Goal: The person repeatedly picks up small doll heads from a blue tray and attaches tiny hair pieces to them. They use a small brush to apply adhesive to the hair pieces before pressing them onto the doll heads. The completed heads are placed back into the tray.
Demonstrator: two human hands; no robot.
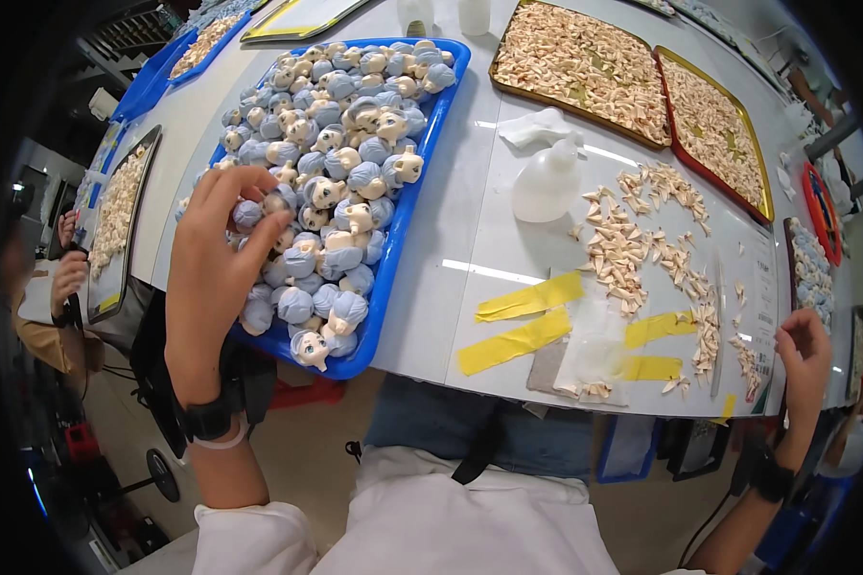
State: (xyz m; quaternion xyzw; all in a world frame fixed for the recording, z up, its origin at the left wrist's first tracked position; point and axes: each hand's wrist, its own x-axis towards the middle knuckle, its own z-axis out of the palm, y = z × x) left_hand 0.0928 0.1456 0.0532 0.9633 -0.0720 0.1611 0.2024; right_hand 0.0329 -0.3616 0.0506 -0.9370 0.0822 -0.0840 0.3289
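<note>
My left hand [222,225] is over a blue tray [385,316] heaped with small doll heads [328,194] with pale blue hair. Its thumb and fingers are closed around one doll head [276,199], partly blurred and covered by the fingers. At the table's right edge, my right hand [804,356] has its fingers curled together; whatever may be between the fingertips is too small to make out. Small pointed cream pieces [614,251] lie loose on the table between the hands, and a few [746,359] lie closest to my right hand.
A translucent squeeze bottle [547,182] stands beside a crumpled white wipe [535,126]. Yellow tape strips [516,341] cross the near edge around a clear plastic piece [599,359]. Trays of cream pieces [585,67] fill the back right. A co-worker's hand [69,278] shows at far left.
</note>
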